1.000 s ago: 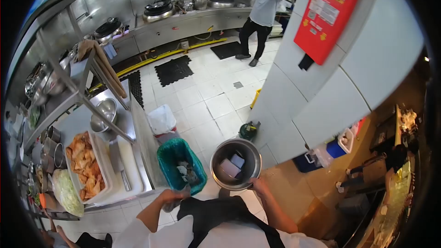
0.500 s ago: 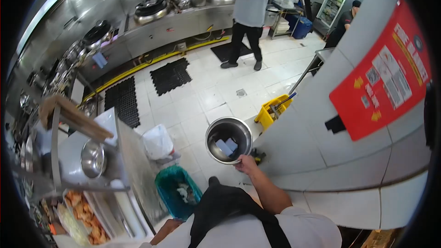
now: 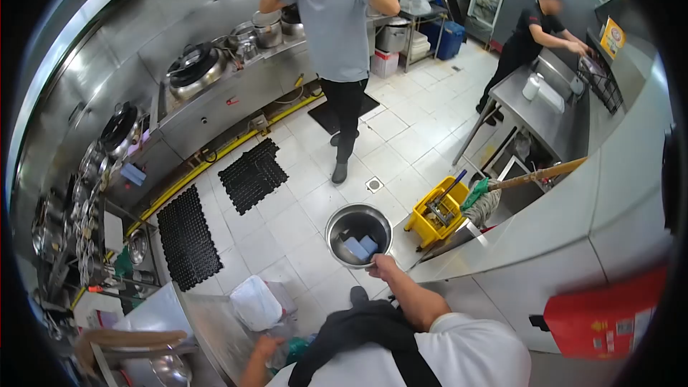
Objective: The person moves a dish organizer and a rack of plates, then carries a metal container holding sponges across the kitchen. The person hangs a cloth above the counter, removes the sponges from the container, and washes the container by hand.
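- Right hand (image 3: 383,266): fingers curled closed on the rim of a metal pot (image 3: 358,218).
- Pale-blue blocks (image 3: 357,248) inside, just beyond those fingers.
- Left hand (image 3: 268,347): finger spread unclear, beside green liner (image 3: 298,348).

Blocks (image 3: 356,248) in the metal pot (image 3: 360,219), mop bucket (image 3: 434,216) right, floor mats (image 3: 190,238) left.

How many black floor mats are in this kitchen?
3. The left mat is nearest, the middle mat lies beyond it along the stove counter, and the far mat is partly hidden behind the nearer person. Others may be out of sight.
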